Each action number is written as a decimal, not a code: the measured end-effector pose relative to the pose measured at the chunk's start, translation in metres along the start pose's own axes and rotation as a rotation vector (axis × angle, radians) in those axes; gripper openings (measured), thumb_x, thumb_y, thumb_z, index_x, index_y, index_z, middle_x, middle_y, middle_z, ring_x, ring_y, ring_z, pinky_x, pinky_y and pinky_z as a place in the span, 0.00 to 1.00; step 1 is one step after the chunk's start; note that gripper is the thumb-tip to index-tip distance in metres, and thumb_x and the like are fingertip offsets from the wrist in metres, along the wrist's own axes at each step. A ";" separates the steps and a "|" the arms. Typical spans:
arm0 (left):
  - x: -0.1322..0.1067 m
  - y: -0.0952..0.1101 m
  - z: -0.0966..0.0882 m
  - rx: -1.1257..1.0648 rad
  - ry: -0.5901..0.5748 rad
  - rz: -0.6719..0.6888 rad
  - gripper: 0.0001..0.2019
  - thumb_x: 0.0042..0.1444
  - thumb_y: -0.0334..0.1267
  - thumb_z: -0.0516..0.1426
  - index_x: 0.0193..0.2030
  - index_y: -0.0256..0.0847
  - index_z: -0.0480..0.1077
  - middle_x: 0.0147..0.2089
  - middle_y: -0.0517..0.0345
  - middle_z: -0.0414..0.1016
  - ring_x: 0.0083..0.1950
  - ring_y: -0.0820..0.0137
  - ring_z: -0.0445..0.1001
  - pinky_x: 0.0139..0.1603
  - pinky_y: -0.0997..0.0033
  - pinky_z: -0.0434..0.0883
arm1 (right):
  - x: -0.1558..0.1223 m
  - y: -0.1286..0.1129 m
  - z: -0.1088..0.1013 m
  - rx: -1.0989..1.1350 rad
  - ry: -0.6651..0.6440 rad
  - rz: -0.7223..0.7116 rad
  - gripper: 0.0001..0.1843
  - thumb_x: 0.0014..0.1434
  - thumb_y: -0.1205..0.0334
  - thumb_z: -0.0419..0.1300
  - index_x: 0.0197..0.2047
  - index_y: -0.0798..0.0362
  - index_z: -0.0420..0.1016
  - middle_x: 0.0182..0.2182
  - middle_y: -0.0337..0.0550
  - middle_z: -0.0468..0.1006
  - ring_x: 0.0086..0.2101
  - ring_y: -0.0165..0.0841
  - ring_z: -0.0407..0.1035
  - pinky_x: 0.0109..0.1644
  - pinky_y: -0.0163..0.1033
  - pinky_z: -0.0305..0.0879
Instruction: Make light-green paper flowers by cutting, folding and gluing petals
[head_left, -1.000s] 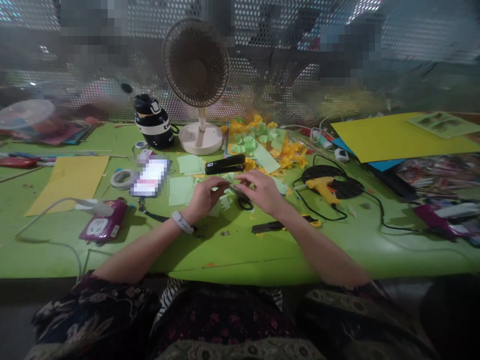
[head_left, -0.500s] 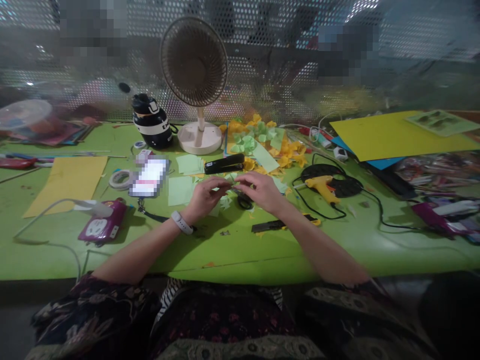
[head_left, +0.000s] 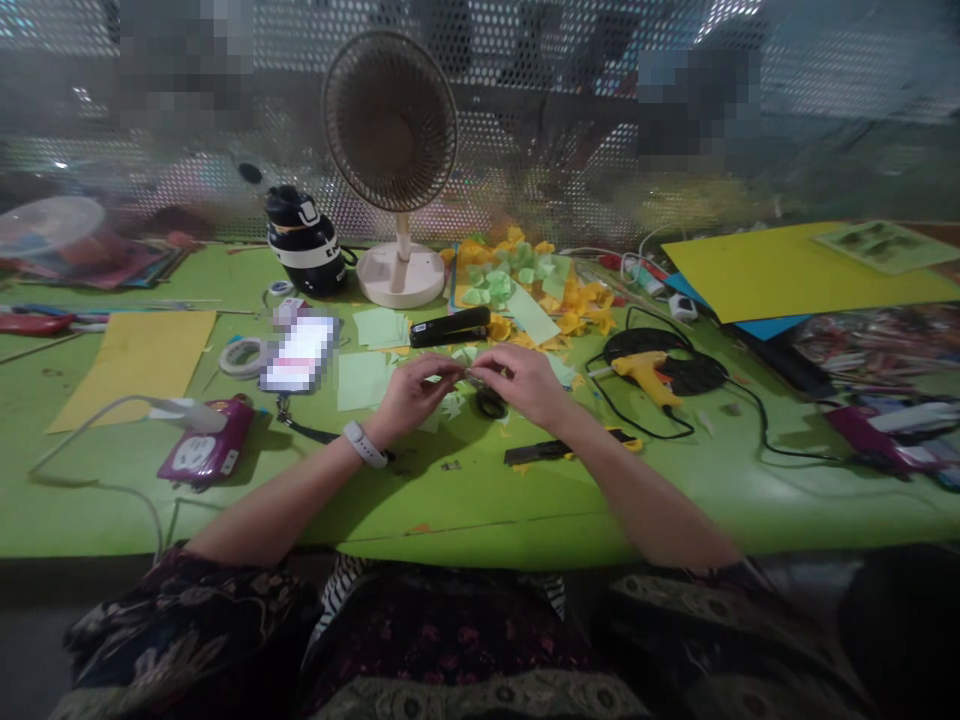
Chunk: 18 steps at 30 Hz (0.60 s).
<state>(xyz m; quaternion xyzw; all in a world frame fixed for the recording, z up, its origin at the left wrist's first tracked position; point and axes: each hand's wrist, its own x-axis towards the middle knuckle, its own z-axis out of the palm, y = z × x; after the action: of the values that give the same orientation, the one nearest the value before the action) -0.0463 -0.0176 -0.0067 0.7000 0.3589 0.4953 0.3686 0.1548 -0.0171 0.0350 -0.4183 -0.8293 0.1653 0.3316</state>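
Note:
My left hand point(head_left: 421, 392) and my right hand point(head_left: 517, 382) meet above the middle of the table, with thumbs and fingertips pinched close together. Between them is what looks like a small piece of light green paper, mostly hidden by the fingers. Black scissors point(head_left: 491, 404) lie just under my right hand, their blades out of sight. Light green paper sheets point(head_left: 363, 380) and cut scraps point(head_left: 453, 405) surround the hands. Beyond them rests a black stapler point(head_left: 450, 327). A black and yellow utility knife point(head_left: 536, 453) lies beside my right forearm.
Folded yellow and green paper flowers point(head_left: 517, 275) are heaped behind the stapler. A fan point(head_left: 401, 275) and a dark bottle point(head_left: 304, 250) stand at the back. To the left are a phone point(head_left: 300, 355), tape point(head_left: 244, 358) and a purple power strip point(head_left: 206, 440); rightward, a yellow glue gun point(head_left: 646, 375).
My fingertips have shifted slightly while still pinched together, and less green shows between them. Everything else on the table stays in place.

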 end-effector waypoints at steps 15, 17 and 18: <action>-0.002 -0.003 0.006 -0.149 0.126 -0.102 0.17 0.51 0.44 0.68 0.38 0.40 0.65 0.37 0.58 0.74 0.41 0.70 0.79 0.36 0.74 0.78 | -0.007 -0.013 0.009 -0.087 0.127 0.048 0.07 0.65 0.61 0.60 0.35 0.52 0.77 0.32 0.43 0.80 0.32 0.33 0.71 0.36 0.37 0.65; -0.002 -0.003 0.005 -0.136 0.134 -0.097 0.17 0.51 0.44 0.68 0.38 0.40 0.64 0.36 0.59 0.73 0.40 0.71 0.78 0.36 0.74 0.78 | -0.009 -0.017 0.010 -0.123 0.132 0.044 0.08 0.65 0.61 0.60 0.34 0.52 0.77 0.32 0.43 0.80 0.32 0.33 0.71 0.37 0.38 0.65; -0.002 -0.003 0.005 -0.131 0.138 -0.095 0.17 0.51 0.43 0.68 0.37 0.40 0.64 0.36 0.59 0.72 0.40 0.71 0.78 0.36 0.74 0.78 | -0.010 -0.018 0.010 -0.138 0.137 0.041 0.08 0.65 0.60 0.60 0.34 0.52 0.76 0.32 0.43 0.80 0.32 0.33 0.71 0.37 0.38 0.64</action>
<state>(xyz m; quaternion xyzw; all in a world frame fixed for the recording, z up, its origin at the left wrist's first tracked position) -0.0421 -0.0181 -0.0116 0.6210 0.3833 0.5465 0.4110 0.1411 -0.0361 0.0335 -0.4674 -0.8053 0.0857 0.3546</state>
